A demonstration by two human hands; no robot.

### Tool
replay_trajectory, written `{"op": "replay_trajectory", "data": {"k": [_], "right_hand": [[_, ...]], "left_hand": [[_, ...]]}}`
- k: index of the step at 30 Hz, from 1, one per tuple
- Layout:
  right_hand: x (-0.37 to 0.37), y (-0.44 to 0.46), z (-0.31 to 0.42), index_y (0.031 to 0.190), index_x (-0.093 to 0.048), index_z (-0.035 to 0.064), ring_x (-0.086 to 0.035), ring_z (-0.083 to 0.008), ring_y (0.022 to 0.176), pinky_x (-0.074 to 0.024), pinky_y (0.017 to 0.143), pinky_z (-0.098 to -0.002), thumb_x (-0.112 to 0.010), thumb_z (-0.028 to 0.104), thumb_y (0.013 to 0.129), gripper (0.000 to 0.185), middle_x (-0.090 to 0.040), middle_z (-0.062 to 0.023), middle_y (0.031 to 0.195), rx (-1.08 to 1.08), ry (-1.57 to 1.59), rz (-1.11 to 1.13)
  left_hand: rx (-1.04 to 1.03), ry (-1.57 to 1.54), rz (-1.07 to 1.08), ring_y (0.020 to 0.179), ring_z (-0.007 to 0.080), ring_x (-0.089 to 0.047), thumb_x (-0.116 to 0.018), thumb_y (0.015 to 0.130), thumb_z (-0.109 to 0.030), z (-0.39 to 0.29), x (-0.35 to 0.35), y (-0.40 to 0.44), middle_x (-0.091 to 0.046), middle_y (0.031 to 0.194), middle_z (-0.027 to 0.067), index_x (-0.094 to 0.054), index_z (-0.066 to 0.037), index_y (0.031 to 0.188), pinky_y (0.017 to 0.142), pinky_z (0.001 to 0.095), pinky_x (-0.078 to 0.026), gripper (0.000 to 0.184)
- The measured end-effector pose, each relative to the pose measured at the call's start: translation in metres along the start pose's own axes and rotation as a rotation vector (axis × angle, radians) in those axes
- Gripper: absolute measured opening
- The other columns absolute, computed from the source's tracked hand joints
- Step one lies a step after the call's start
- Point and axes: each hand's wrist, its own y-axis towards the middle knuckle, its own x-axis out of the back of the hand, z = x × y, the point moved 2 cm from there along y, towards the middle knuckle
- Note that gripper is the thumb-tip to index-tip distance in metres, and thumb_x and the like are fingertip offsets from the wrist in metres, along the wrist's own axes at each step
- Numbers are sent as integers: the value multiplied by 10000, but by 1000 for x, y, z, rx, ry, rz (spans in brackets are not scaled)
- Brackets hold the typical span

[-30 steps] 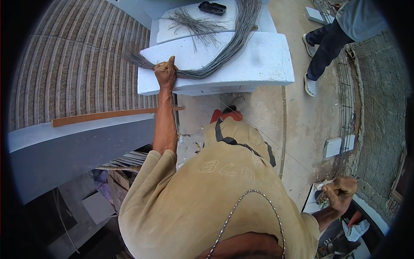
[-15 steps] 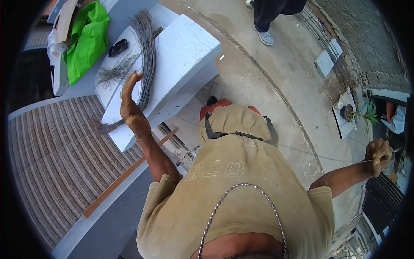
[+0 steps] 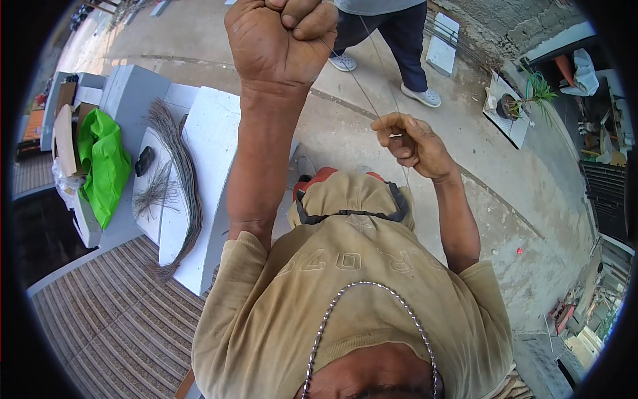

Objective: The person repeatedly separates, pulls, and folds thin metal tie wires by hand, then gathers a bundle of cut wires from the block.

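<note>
My left hand is raised at the top of the view, its fingers curled closed on a thin wire. The wire slants down from that fist to my right hand, which has its thumb and fingers bent together around it. Another thin stretch runs above the right hand, and a short piece hangs below it. To the left, a long bundle of grey wires lies curved across a white block. A few loose wires are spread beside the bundle.
A green bag and a small black object are on the left. Another person's legs stand just ahead. A potted plant sits at the right, and a ribbed surface lies lower left.
My left hand has risen from near the wire bundle and closed. The right hand has come inward from the far right. The view has shifted, and the other person now appears closer.
</note>
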Motion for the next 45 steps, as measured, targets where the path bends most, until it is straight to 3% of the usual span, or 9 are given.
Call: {"op": "replay_trajectory", "data": {"k": [4,8,17,19,22,26,30,37,45], "right_hand": [[-51,5,-12,1202,-488,-91,-337,-23,514,-224,405,-152,-411,623,890,783,-552,-69,748,82,485,380],[-59,7,-2,1057,-603,-56,-364,-29,488,-267,441,-198,-505,382,948,462,-466,36,526,-35,49,247],[-81,59,-29,858,-603,34,-464,-66,489,-438,488,-221,-468,381,965,387,-490,19,545,-252,-12,450],[-91,62,-30,873,-597,40,-505,-71,488,-466,482,-219,-458,384,967,383,-505,13,549,-275,-69,429],[-98,65,-41,894,-587,46,-535,-75,478,-482,447,-217,-440,388,972,381,-523,3,557,-308,32,358],[-107,67,-39,895,-582,47,-519,-68,450,-465,405,-211,-432,387,975,380,-529,-1,565,-323,61,368],[-111,69,-40,890,-579,39,-476,-56,431,-426,381,-193,-433,381,977,382,-503,-4,557,-314,75,369],[-110,73,-46,888,-578,28,-339,-33,472,-285,366,-173,-456,370,974,373,-420,21,561,-315,61,386],[-105,77,-51,902,-585,21,-316,-34,507,-257,398,-176,-460,361,974,369,-389,43,581,-302,143,354]], "left_hand": [[37,-29,6,448,77,-230,-297,1015,-198,-21,5,16,-310,601,-27,-476,-6,1228,361,217,-200,338],[84,197,96,488,75,-258,-356,983,-138,-101,56,13,-343,607,-20,-477,43,1173,381,194,-223,289],[-47,879,-423,600,109,-403,-411,980,-211,-214,201,21,-445,714,12,-487,11,1144,443,208,-299,287],[-229,1070,-638,783,184,-517,-404,982,-245,-194,172,5,-494,900,72,-475,21,1150,562,277,-449,322],[-404,1009,-617,954,293,-539,-386,985,-266,-204,169,-3,-461,1058,133,-459,38,1142,773,440,-532,350],[-574,1013,-413,1020,375,-538,-380,982,-256,-223,156,-6,-439,1076,177,-434,68,1135,927,571,-481,362],[-663,985,-347,1066,408,-527,-391,979,-255,-231,139,-10,-457,1062,174,-451,68,1096,920,593,-477,349],[-762,934,-347,1042,397,-539,-385,980,-275,-241,147,-13,-471,1041,146,-466,47,1078,912,572,-493,346],[-747,842,-360,1057,379,-549,-385,977,-277,-244,164,-8,-477,1058,126,-463,27,1104,925,543,-497,339]]}}
